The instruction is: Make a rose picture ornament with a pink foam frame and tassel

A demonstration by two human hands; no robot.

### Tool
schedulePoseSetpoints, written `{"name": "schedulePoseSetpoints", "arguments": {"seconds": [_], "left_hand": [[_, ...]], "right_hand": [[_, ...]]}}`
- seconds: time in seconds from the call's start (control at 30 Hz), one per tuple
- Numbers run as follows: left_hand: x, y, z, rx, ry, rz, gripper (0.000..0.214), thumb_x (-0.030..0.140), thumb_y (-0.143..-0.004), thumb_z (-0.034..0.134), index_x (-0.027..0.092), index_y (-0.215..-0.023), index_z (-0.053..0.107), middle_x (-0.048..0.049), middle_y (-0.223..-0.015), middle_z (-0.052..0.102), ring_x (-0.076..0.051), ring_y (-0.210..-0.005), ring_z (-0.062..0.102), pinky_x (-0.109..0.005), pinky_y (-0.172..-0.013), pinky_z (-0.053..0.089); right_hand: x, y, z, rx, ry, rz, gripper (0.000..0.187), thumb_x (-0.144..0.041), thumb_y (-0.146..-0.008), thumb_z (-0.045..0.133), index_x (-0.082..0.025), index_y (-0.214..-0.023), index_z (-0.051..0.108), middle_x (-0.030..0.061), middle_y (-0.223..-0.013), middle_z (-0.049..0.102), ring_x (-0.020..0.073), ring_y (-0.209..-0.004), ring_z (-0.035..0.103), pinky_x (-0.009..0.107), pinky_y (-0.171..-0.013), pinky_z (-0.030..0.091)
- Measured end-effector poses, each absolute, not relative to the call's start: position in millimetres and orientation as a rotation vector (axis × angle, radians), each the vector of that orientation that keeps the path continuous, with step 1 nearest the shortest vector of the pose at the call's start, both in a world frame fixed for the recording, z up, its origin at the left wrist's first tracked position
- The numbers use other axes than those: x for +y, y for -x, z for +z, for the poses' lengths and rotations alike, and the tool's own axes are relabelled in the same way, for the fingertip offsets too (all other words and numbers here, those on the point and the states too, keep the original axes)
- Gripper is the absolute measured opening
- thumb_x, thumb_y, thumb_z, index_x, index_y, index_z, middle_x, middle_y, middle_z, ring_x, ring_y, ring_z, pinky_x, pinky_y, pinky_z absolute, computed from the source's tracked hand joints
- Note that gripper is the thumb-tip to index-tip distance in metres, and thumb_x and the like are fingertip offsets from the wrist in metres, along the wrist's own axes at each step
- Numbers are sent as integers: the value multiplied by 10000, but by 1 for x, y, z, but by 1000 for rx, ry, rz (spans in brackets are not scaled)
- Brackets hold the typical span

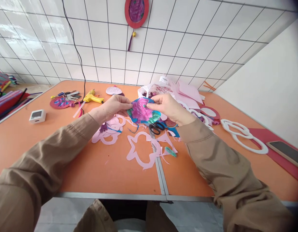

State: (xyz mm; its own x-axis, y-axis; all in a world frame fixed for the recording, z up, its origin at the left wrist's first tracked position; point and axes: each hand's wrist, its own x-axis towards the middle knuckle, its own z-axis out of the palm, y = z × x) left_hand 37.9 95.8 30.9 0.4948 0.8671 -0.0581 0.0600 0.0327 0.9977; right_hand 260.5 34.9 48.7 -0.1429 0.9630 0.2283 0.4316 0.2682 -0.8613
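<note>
Between both hands, above the orange table, I hold up a decorated piece (142, 110) with a pink-purple flower, teal leaves and a blue backing. My left hand (117, 104) pinches its left edge between thumb and fingers. On the right edge, my right hand (166, 107) is closed, its thumb lying on the front near a small green dot. Black-handled scissors (156, 128) lie just below the piece, their blades hidden. Nearer to me is a pink paper cut-out frame (132, 151) with scraps around it, beside a small green clip-like item (171, 151).
A yellow glue gun (93, 97) lies at the back left near a white box-like device (37, 116). Pink sheets (187, 91) are piled at the back right. White ring shapes (250, 143) and a phone (286, 153) lie on the right. A red oval ornament (136, 24) hangs on the wall.
</note>
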Motion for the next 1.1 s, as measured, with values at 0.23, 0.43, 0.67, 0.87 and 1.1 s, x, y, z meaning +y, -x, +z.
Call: {"name": "schedulePoseSetpoints", "arguments": {"seconds": [0.23,0.43,0.67,0.87,1.1], "left_hand": [[89,-37,37,772,-1383,711,310,379,-856,813,125,-730,686,-59,-663,729,-172,-608,704,-312,-681,577],[84,-42,44,815,-1298,598,637,770,-867,610,151,-755,711,-120,-659,733,-241,-602,705,-350,-628,569],[76,-43,43,750,-1413,557,361,457,-757,885,138,-676,736,-70,-634,729,-167,-557,653,-284,-573,531],[68,-44,46,720,-1445,608,95,166,-765,850,108,-719,790,-51,-649,753,-124,-543,655,-233,-550,527],[70,-42,47,684,-1363,707,133,193,-778,860,121,-718,765,-37,-645,748,-108,-524,631,-230,-555,557]], "right_hand": [[30,-260,53,-1678,1227,1013,281,-446,-680,855,-212,-661,700,-5,-650,654,146,-605,576,353,-647,533],[25,-262,56,-1700,1219,1058,166,-410,-729,843,-253,-737,788,25,-757,768,208,-704,701,383,-691,601],[23,-259,56,-1690,1192,1108,199,-410,-698,892,-241,-731,792,28,-766,777,201,-708,703,347,-667,593],[24,-256,54,-1679,1119,1164,339,-484,-703,915,-191,-683,747,10,-681,698,126,-633,592,280,-600,489],[23,-259,54,-1586,1085,1237,424,-544,-642,951,-208,-825,768,47,-814,757,202,-754,674,348,-695,577]]}}
